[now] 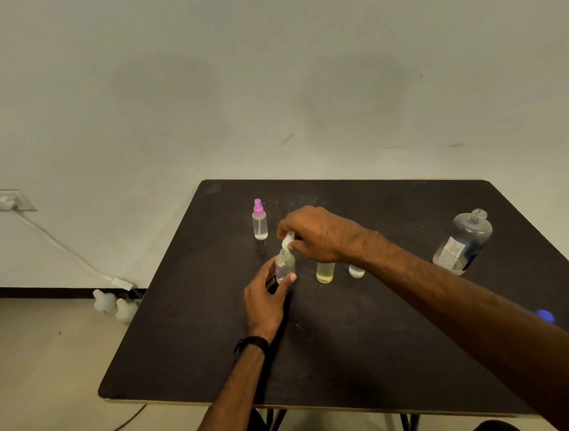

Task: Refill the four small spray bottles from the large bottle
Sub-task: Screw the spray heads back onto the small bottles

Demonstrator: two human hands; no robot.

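Note:
My left hand point(266, 299) grips a small clear spray bottle point(284, 265) that stands upright on the dark table point(356, 339), its neck uncovered. Just above that neck my right hand point(319, 234) pinches a white spray cap point(288, 239). A small bottle with a pink spray top point(259, 221) stands behind. To the right stand a yellowish small bottle point(325, 272) and a clear small bottle point(356, 271), their tops hidden by my right hand. The large clear bottle point(462, 242), uncapped and labelled, stands at the right.
A blue cap point(544, 316) lies on the table near the right edge, partly behind my right forearm. Two white bottles point(114, 306) sit on the floor by the wall at left, with a white cable point(58, 245) from a wall socket.

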